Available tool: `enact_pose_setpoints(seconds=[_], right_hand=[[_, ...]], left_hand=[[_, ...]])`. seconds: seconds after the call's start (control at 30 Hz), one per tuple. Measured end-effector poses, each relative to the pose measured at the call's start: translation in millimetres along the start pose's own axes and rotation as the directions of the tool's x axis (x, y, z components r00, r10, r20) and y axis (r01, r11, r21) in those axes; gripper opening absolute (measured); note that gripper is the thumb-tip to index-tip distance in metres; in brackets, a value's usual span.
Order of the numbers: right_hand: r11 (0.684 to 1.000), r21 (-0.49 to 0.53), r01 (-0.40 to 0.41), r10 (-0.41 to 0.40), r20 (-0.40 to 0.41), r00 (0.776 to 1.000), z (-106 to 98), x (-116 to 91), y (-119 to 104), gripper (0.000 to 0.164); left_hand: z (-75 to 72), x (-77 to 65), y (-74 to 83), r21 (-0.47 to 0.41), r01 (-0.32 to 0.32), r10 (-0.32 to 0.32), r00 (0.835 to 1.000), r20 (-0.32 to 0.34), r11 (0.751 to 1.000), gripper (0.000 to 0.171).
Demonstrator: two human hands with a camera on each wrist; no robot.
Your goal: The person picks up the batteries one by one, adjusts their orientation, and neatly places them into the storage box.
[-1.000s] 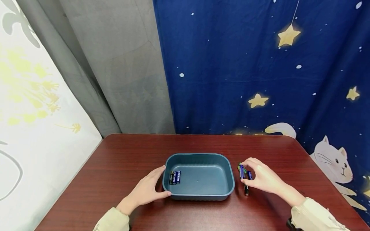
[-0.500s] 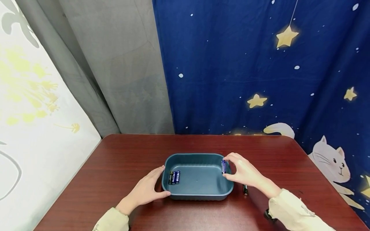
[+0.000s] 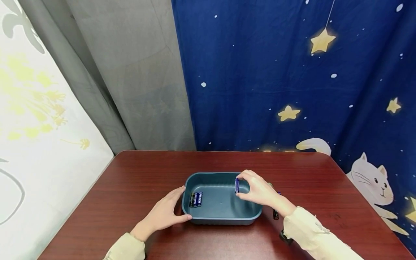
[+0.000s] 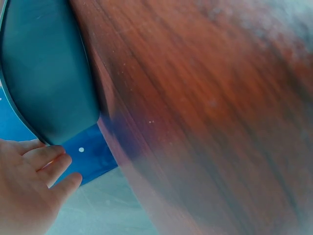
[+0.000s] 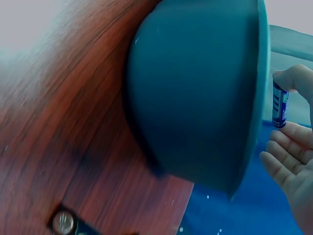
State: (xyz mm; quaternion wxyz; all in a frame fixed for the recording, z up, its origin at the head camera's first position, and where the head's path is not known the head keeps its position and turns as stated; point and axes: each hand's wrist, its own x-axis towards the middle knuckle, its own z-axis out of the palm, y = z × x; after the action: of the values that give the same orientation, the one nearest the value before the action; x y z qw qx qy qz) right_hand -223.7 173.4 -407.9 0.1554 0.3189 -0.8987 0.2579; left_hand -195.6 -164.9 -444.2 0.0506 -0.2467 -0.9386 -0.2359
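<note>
My right hand (image 3: 258, 189) pinches a blue battery (image 3: 237, 185) by its two ends, thumb at one and a fingertip at the other, above the right half of the blue-green plastic bin (image 3: 224, 219). In the right wrist view the battery (image 5: 280, 105) shows upright beyond the bin's rim, with the remaining fingers loosely spread. My left hand (image 3: 162, 211) rests against the bin's left end, fingers fairly straight and thumb at the front corner. The left wrist view has its fingertips touching the bin's outer wall (image 4: 49, 68). Inside the bin, several batteries (image 3: 195, 199) lie side by side at the left.
Right of the bin more batteries lie on the red-brown table (image 3: 156, 166), among them a dark one (image 3: 275, 214), partly hidden by my right wrist. A battery end (image 5: 63, 223) appears low in the right wrist view. Curtains hang behind the table.
My right hand has lifted the blue battery from the group at the right and carried it left, over the bin's rim. The left hand keeps its place at the bin.
</note>
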Motion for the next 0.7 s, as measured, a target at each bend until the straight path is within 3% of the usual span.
enact_pose_setpoints(seconds=[0.7], right_hand=[[1.000, -0.005, -0.019, 0.019, 0.095, 0.995, 34, 22, -20, 0.045]], left_hand=[[0.3, -0.1, -1.0, -0.002, 0.009, -0.009, 1.000, 0.012, 1.000, 0.092]])
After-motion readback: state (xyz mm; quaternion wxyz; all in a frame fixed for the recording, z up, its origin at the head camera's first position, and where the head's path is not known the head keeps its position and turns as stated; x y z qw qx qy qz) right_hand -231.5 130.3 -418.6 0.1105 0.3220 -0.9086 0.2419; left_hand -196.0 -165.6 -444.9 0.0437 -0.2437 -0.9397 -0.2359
